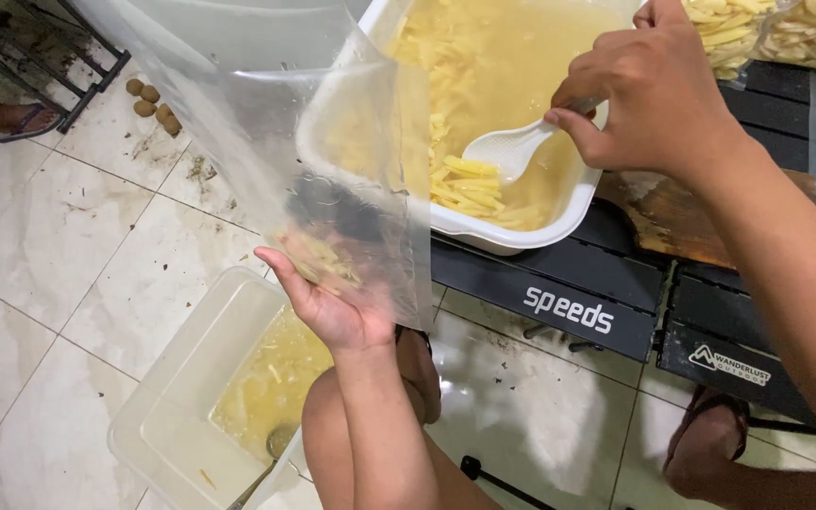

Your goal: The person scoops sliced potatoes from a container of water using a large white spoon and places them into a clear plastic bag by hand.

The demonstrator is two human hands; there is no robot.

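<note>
Scooping step: right hand [658, 90] grips white slotted spoon [507, 149], loaded with potato strips [469, 184], over white tub [521, 231] on worktop; left hand [332, 302] cups open clear bag [332, 161] nearby; next move likely needs draining, then tipping into bag.

Head-worn view, steeply downward, close.

Left hand [337, 307] holds up a clear plastic bag [332, 142], right hand [649, 90] grips a white slotted plastic spoon [512, 149] scooping yellow potato sticks [469, 184] from a white rectangular tub [559, 212] of cloudy water.
</note>
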